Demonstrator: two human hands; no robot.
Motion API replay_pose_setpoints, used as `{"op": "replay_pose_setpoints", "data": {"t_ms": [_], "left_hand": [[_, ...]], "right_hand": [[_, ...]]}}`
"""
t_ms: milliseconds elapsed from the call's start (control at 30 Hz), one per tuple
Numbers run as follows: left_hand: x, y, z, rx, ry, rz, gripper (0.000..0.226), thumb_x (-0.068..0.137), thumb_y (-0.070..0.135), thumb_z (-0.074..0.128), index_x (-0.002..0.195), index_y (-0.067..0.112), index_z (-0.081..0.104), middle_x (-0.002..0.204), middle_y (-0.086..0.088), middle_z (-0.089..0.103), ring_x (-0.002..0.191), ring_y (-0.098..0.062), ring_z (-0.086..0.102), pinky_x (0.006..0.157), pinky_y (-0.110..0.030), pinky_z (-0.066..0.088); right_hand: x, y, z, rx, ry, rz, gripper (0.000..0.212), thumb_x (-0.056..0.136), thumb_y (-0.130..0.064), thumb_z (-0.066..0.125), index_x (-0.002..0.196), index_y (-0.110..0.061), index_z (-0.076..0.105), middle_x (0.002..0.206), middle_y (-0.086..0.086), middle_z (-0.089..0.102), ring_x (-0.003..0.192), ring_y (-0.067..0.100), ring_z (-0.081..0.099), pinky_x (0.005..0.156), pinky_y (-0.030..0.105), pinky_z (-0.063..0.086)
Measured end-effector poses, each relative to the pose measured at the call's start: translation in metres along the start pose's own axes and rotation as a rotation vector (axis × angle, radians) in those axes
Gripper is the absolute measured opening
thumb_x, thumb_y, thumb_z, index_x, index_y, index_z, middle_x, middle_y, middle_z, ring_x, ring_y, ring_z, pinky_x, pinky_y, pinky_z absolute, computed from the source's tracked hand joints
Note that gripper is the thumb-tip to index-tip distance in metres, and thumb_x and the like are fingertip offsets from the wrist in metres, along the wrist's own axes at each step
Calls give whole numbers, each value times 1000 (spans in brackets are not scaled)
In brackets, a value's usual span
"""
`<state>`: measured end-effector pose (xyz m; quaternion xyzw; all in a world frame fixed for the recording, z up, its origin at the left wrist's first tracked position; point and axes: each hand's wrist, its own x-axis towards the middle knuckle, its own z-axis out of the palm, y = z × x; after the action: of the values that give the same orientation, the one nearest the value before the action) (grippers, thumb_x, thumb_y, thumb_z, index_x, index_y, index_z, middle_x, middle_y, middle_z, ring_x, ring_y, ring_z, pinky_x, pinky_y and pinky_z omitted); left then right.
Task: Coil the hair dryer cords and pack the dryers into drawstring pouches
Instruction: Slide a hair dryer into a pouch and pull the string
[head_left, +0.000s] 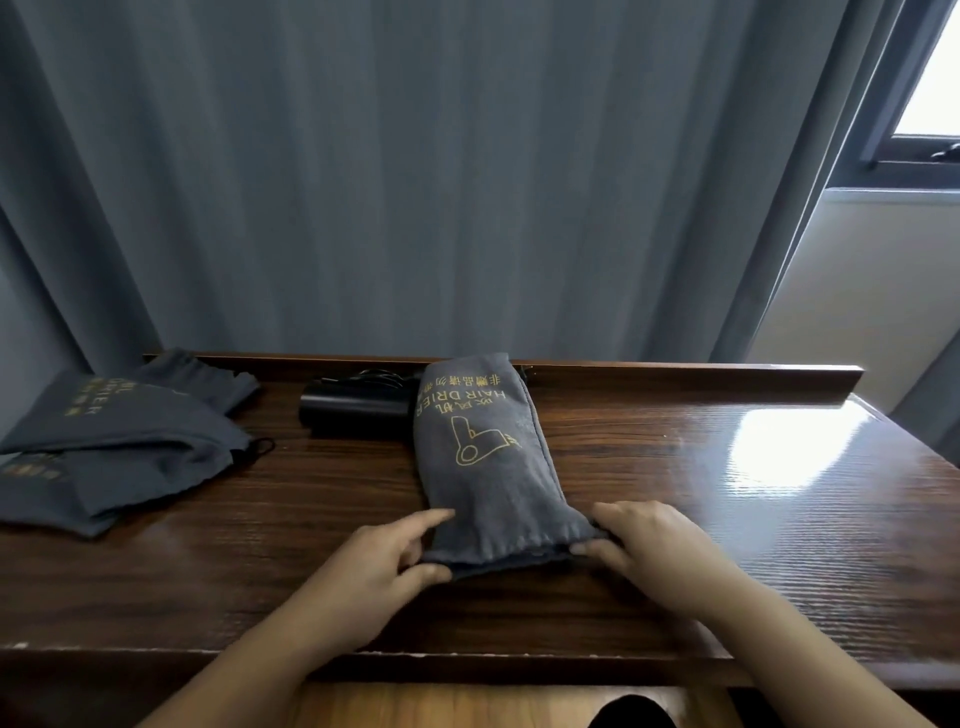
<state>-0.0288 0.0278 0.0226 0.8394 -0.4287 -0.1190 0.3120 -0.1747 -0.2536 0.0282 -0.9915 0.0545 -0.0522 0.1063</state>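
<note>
Both hands are working at the near, open end of a grey drawstring pouch (483, 467) lying lengthwise on the tabletop (727, 499). Left hand (384, 561) is pinching the pouch's left mouth corner, thumb underneath, index finger stretched along the side. Right hand (644, 545) is gripping the right mouth corner, fingers curled over the gathered hem. The pouch is looking bulky and filled; yellow print of a dryer outline and "HAIR DRIER" lettering is facing up, reading away from the person.

Beyond the left hand, touching the pouch's far left side, a black hair dryer (353, 408) is lying on its side with its cord (379, 376) bunched behind it. Further left of the left hand, well apart from it, a loose stack of flat grey pouches (114, 447) is resting, a black drawstring loop (262, 447) trailing out.

Surface: dark glossy wood with strong grain, a raised back ledge (675, 376), window glare shining beyond the right hand. Grey curtains (415, 182) are hanging behind the tabletop; a window (930, 78) is showing far right above a pale wall.
</note>
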Motion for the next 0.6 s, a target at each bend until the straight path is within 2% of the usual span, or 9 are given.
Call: {"op": "replay_pose_setpoints", "data": {"t_ms": [133,233,267,300,333,400,433,500,600], "left_hand": [[-4,-22,-38,44,20,-6,22,84,30,78,87,50,71,78,30,69,78,5,65,77,-15,49],[-7,-38,-55,152,112,-12,6,86,40,75,85,46,75,82,35,68,90,17,61,84,-8,45],[-7,-39,-58,234,105,-13,21,87,58,65,91,42,78,79,35,66,91,17,57,84,-6,42],[-7,-38,-58,308,80,12,54,83,79,46,99,39,78,81,34,62,91,16,54,83,-4,38],[-6,-35,-54,350,41,32,81,75,93,24,108,39,76,86,32,57,92,14,49,82,-4,34],[-6,-25,-43,431,-49,60,97,67,97,10,129,44,61,108,29,47,109,12,38,94,-8,27],[-6,-19,-36,452,-64,73,94,68,96,18,141,45,47,120,30,40,122,10,31,103,-12,22],[-6,1,-20,451,-84,83,93,76,85,45,154,42,17,133,28,33,135,3,22,110,-14,10],[-4,20,5,277,-41,28,95,88,60,62,155,43,-3,126,18,49,124,0,37,102,-12,23]], "right_hand": [[-9,35,-4,-20,30,-12,64,85,-86,21,69,-30,47,66,-18,47,67,3,49,65,25,38],[-16,43,-5,-63,38,40,72,84,-87,4,68,-33,48,70,-18,47,72,3,50,73,29,48],[-16,41,-4,-106,17,45,78,83,-87,0,72,-33,55,75,-19,47,78,5,50,79,31,49],[-15,36,-3,-158,6,42,83,81,-88,-2,79,-34,61,79,-20,47,84,6,48,86,33,48],[-13,29,-3,-196,2,36,85,78,-90,0,91,-36,64,86,-21,50,92,7,49,94,35,46],[-13,9,-5,-180,-23,36,89,72,-96,22,136,-40,50,117,-21,54,121,10,45,111,35,34],[-12,-2,-5,-109,-55,36,101,70,-95,36,153,-37,30,132,-20,48,133,10,37,116,32,26],[-11,-24,-1,24,-90,43,117,71,-82,60,160,-33,1,137,-18,40,136,8,31,115,24,18],[-5,-38,21,143,42,46,105,87,-55,68,158,-36,-7,130,-10,57,125,13,51,104,22,34]]}}
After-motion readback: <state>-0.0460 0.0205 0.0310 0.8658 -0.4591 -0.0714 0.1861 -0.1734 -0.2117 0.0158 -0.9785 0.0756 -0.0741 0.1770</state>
